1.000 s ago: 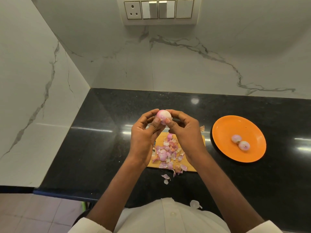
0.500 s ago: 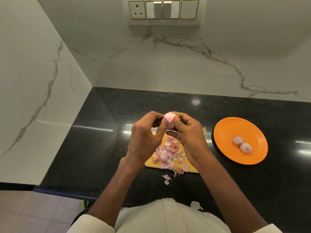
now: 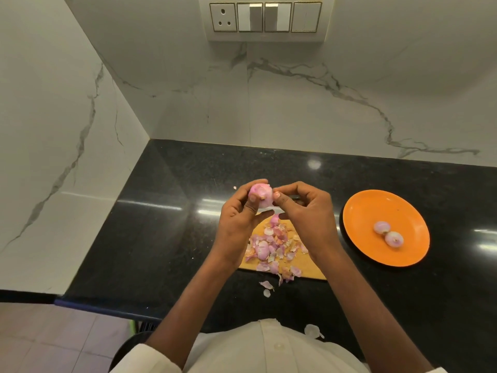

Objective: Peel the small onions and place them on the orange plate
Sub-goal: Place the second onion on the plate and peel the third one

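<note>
In the head view, at frame centre, the left hand is gripping a small pink onion while the right hand is pinching at its skin. Peeling looks underway; next it should be going onto the orange round plate at right, already holding two peeled onions. No writing is showing.

Both hands' fingers pinch an onion above peel scraps.
</note>
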A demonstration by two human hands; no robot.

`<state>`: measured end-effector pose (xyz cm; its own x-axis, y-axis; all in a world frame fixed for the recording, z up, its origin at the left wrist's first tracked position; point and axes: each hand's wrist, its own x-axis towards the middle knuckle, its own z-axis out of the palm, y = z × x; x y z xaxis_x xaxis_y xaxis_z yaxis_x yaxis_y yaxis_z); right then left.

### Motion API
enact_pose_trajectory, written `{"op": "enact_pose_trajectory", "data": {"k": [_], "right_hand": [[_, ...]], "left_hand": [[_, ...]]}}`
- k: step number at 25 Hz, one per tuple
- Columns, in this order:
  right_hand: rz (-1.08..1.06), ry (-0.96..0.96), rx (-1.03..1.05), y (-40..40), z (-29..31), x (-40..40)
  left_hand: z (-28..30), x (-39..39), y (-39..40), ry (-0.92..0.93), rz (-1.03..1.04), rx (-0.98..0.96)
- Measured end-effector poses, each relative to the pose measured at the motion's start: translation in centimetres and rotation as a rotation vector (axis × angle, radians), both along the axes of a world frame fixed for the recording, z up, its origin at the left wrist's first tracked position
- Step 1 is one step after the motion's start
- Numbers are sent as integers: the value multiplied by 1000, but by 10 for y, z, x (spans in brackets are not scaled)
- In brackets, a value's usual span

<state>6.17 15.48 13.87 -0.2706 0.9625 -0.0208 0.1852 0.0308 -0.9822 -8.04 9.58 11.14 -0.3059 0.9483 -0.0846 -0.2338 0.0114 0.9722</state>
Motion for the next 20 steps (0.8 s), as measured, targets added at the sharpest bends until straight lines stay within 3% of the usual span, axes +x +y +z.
{"op": "enact_pose_trajectory", "data": {"k": [4, 8, 14, 20], "right_hand": [[38, -194, 298, -1, 5, -1], [113, -320, 519, 4, 10, 1], [213, -429, 545, 7, 22, 6], [179, -477, 591, -4, 19, -2]], "left_hand": [[4, -4, 3, -39, -13, -12], [9, -8, 1, 144, -43, 1], [11, -17, 0, 377, -114, -17], [23, -12, -1, 406, -157, 11]]}}
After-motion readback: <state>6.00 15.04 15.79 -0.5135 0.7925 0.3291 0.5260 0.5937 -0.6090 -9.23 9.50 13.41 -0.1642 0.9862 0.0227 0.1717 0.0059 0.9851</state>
